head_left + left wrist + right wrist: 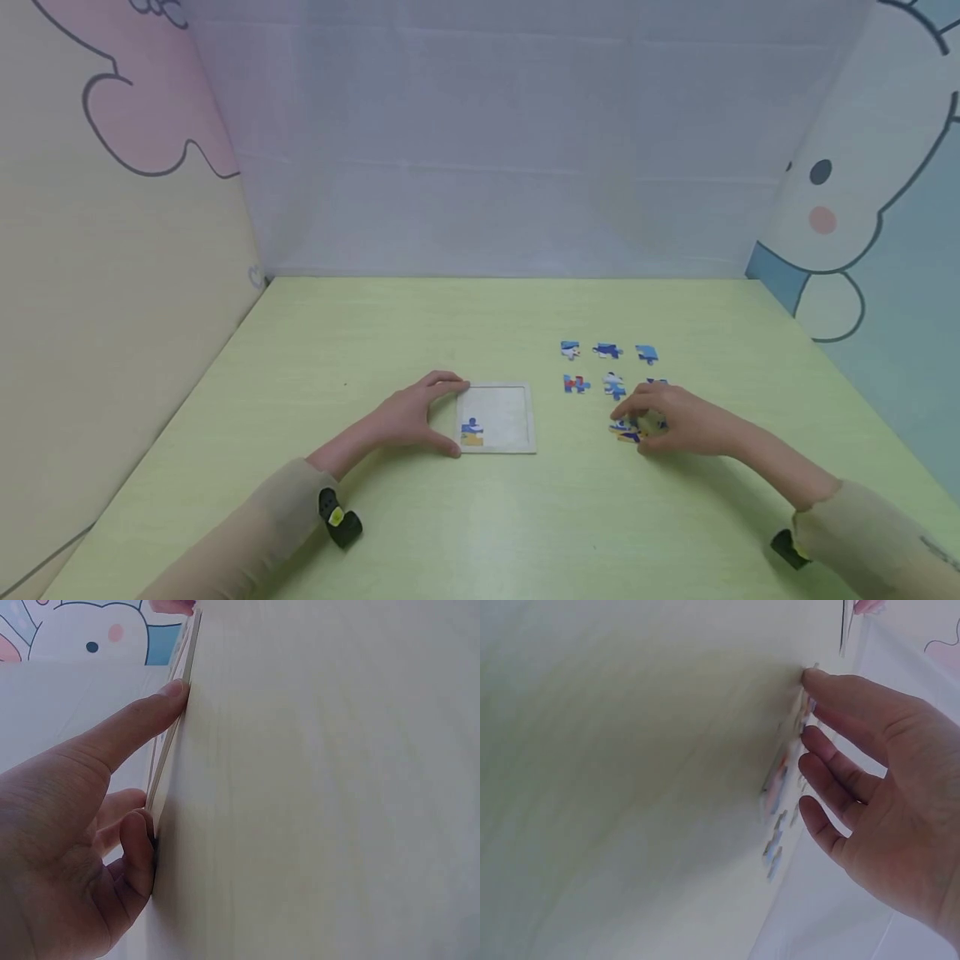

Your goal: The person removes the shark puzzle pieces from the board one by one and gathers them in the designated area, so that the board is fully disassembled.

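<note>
A square white puzzle tray [532, 421] lies flat on the table, with one blue, white and yellow puzzle piece [472, 432] in its near left corner. My left hand [410, 414] grips the tray's left side, thumb at the near corner and index finger at the far one; the left wrist view shows the thumb [139, 724] against the tray's edge. My right hand [678, 421] pinches a blue and yellow puzzle piece [624, 431] between thumb and fingers, low over the table. Its other fingers [832, 780] curl loosely, and more pieces beneath the hand are partly hidden.
Beyond my right hand, three puzzle pieces stand in a back row, including a light blue one [647, 353]. In front of them lie a red and blue piece [576, 384], a white and blue piece [614, 386] and a partly covered one. A pale curtain [480, 167] borders the table's back.
</note>
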Demonstrator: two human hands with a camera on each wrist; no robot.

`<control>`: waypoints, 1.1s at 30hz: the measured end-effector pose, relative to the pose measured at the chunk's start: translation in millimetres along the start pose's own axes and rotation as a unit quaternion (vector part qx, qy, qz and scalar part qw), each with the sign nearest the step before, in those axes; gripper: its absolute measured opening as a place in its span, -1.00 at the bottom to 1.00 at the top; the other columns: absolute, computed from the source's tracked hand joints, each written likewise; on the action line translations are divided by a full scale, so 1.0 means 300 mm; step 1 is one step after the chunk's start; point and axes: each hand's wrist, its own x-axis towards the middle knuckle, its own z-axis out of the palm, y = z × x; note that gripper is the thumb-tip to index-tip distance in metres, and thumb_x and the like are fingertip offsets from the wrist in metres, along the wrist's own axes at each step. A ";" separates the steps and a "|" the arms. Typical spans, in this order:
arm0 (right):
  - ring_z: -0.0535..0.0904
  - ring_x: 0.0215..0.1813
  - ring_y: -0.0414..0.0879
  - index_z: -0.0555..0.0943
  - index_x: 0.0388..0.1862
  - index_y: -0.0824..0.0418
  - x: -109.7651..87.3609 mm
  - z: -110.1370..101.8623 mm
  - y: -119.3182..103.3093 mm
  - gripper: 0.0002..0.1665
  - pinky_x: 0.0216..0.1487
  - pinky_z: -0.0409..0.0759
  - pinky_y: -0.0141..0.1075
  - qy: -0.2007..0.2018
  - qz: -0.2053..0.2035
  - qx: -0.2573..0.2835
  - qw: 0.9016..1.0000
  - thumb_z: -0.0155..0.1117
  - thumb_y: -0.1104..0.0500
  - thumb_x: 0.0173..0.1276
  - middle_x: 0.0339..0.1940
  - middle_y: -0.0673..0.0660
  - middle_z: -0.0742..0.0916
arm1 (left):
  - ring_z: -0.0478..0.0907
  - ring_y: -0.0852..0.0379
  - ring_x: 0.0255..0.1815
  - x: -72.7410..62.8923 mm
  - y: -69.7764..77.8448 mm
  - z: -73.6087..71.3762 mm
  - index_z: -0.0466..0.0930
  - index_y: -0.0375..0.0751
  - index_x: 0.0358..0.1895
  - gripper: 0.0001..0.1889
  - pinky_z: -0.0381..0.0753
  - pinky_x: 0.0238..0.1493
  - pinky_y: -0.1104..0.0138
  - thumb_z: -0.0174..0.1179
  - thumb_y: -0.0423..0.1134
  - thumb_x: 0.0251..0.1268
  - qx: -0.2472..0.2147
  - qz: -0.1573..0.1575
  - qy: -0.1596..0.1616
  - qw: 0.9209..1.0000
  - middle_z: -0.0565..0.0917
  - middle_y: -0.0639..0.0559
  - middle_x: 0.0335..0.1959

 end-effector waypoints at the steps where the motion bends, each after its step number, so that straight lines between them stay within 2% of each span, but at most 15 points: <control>1: 0.54 -0.08 -0.20 0.67 0.06 -0.04 0.005 -0.005 -0.007 -0.53 -0.05 0.57 -0.21 0.001 -0.005 -0.006 1.000 0.50 0.13 0.12 -0.16 -0.14 0.65 | 0.33 -0.02 0.45 0.000 0.000 -0.001 0.32 0.12 0.46 0.01 0.44 0.35 -0.05 0.56 0.20 -0.19 0.001 0.000 0.000 1.000 0.28 0.12 0.49; 5: 0.58 -0.06 -0.12 0.68 0.05 0.01 0.036 -0.020 -0.041 -0.54 -0.02 0.60 -0.15 0.011 -0.022 -0.024 0.999 0.51 0.13 0.13 -0.13 -0.08 0.68 | 0.33 -0.03 0.46 -0.004 0.002 -0.005 0.32 0.11 0.46 0.01 0.44 0.35 -0.06 0.56 0.19 -0.19 -0.001 -0.001 -0.001 1.000 0.28 0.12 0.49; 9: 0.59 0.04 -0.07 0.66 0.11 0.04 0.078 -0.021 -0.076 -0.52 0.06 0.63 -0.11 0.012 -0.009 -0.021 1.000 0.50 0.10 0.18 -0.02 -0.03 0.69 | 0.33 -0.04 0.46 -0.009 0.003 -0.009 0.31 0.10 0.46 0.02 0.42 0.36 -0.07 0.56 0.19 -0.19 -0.005 -0.003 -0.002 1.000 0.28 0.11 0.50; 14: 0.57 0.13 -0.05 0.62 0.18 0.09 0.132 -0.008 -0.111 -0.50 0.13 0.60 -0.09 0.028 -0.016 0.003 0.999 0.45 0.10 0.23 0.06 -0.01 0.68 | 0.32 -0.02 0.46 -0.009 -0.002 -0.007 0.31 0.15 0.46 0.01 0.42 0.37 -0.05 0.56 0.19 -0.18 -0.002 -0.006 -0.001 1.000 0.27 0.15 0.50; 22: 0.59 0.06 -0.01 0.60 0.20 0.18 0.218 0.020 -0.194 -0.48 0.08 0.61 -0.10 0.055 -0.039 0.043 0.997 0.42 0.12 0.26 0.03 0.07 0.70 | 0.33 -0.01 0.46 -0.004 0.000 -0.005 0.31 0.16 0.46 0.01 0.42 0.37 -0.03 0.56 0.18 -0.19 -0.005 -0.007 -0.001 1.000 0.27 0.16 0.50; 28: 0.59 0.09 0.03 0.58 0.22 0.19 0.273 0.053 -0.256 -0.47 0.11 0.62 -0.02 0.056 -0.051 0.094 0.993 0.41 0.13 0.28 0.03 0.10 0.69 | 0.35 0.00 0.44 -0.004 0.005 -0.003 0.31 0.17 0.46 0.00 0.45 0.36 -0.02 0.57 0.17 -0.19 -0.006 -0.017 -0.002 1.000 0.27 0.16 0.49; 33: 0.59 0.09 -0.03 0.57 0.24 0.15 0.322 0.088 -0.293 -0.46 0.11 0.61 -0.12 0.045 -0.056 0.111 0.991 0.42 0.11 0.27 0.03 0.07 0.69 | 0.36 -0.02 0.42 -0.004 0.005 -0.006 0.31 0.17 0.46 0.00 0.45 0.35 -0.04 0.56 0.19 -0.19 -0.010 -0.016 -0.003 1.000 0.27 0.15 0.49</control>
